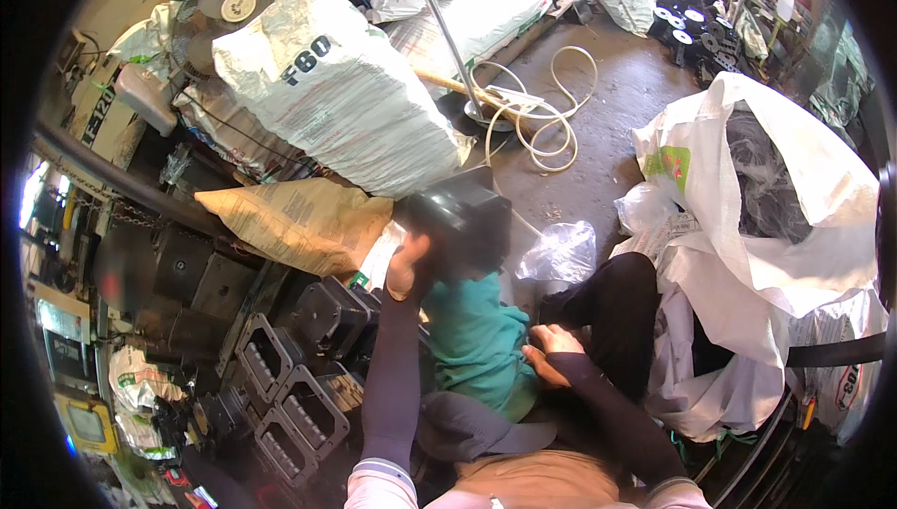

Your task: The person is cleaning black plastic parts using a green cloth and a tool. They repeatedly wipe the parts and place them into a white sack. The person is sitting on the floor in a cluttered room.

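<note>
Workshop floor (617, 89) with sacks (346, 117): my left hand (405, 266) is closed around 1 raised black box (460, 219), handling apparently unfinished; dark cases (329, 315) stand nearby. My right hand (553, 352) curls loosely, contents unclear.

"What's that just past the cloth (476, 346)?"
"A black part (460, 219), boxy, smooth and glossy on top, where the light catches it."
"Lying flat?"
"No, held up by the left hand (406, 264), gripped at the side. From here it covers the cloth's far end; whether they touch, I can't say."
"And its near face?"
"Dark and smeared with blur, so I can't make out the detail there. The upper face shows a straight far edge."
</note>
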Demonstrator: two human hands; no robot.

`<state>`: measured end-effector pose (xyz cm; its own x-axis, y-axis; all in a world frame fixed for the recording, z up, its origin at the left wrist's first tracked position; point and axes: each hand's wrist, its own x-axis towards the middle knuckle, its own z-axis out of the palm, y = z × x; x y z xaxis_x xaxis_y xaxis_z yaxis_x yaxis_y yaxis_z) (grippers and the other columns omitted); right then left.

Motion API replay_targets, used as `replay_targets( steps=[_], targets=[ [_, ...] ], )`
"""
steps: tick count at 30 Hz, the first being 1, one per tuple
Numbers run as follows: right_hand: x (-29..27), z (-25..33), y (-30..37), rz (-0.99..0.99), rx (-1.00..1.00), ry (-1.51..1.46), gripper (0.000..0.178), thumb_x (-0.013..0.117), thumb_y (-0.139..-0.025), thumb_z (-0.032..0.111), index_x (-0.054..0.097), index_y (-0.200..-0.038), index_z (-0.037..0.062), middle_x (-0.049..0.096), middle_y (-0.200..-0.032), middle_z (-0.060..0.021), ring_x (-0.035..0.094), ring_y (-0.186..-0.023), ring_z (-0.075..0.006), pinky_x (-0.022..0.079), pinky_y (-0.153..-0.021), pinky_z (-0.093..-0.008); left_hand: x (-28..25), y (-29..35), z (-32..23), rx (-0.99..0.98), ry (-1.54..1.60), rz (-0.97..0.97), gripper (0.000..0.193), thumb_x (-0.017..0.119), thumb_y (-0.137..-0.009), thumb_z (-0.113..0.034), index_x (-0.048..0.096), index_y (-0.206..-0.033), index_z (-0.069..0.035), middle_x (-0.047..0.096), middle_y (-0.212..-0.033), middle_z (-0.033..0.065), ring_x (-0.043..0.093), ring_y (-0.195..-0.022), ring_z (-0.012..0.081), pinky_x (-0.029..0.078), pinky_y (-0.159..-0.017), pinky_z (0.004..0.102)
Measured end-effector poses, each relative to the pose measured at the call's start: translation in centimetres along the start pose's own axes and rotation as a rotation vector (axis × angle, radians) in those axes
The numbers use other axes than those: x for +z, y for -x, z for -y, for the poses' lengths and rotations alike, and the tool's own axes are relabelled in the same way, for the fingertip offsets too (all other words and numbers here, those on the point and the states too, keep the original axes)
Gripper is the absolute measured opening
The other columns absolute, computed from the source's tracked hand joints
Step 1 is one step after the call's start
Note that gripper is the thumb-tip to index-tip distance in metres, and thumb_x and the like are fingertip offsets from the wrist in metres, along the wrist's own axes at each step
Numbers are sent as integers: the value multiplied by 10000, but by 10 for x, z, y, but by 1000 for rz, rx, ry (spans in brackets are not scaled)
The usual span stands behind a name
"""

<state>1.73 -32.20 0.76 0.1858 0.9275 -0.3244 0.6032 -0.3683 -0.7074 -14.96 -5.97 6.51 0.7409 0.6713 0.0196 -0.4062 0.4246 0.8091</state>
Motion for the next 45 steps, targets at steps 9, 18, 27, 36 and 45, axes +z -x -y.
replay_targets(
  steps=[9,18,27,36,45],
  targets=[
    [12,26,-37,1008,39,-1494,596,395,-1035,494,557,-1238,-43,679,-910,-201,685,-750,-297,549,-734,-386,40,89,-22,85,111,-294,441,659,-882,-234,517,-1244,-24,649,-982,107,641,-898,261,516,-827,359],
    [43,-84,-91,375,300,-1566,393,495,-1012,454,536,-799,126,510,-638,-7,524,-538,-168,474,-536,-331,91,297,-93,37,-338,-434,689,747,-744,-275,515,-1302,56,629,-1144,113,590,-1026,196,454,-906,308],
    [50,-95,-108,94,185,-1330,100,616,-986,215,588,-919,148,559,-715,10,537,-600,-118,453,-533,-280,150,487,-138,-590,-631,-727,742,818,-789,-230,456,-1364,70,600,-1272,149,538,-1214,201,407,-1045,334],
    [40,-109,-109,125,180,-1144,176,547,-1024,277,588,-1028,106,589,-712,6,595,-561,-129,497,-501,-269,40,637,9,-1140,-1118,-1762,676,786,-738,-481,646,-1156,31,665,-1167,231,661,-1076,301,509,-894,399],
    [37,-79,-87,-9,172,-889,199,603,-984,251,571,-939,60,544,-704,-36,552,-553,-134,476,-498,-295,-26,677,89,-1258,-1206,-1855,469,684,-855,-373,645,-1128,7,670,-1057,189,652,-969,260,518,-813,359]
  ],
)
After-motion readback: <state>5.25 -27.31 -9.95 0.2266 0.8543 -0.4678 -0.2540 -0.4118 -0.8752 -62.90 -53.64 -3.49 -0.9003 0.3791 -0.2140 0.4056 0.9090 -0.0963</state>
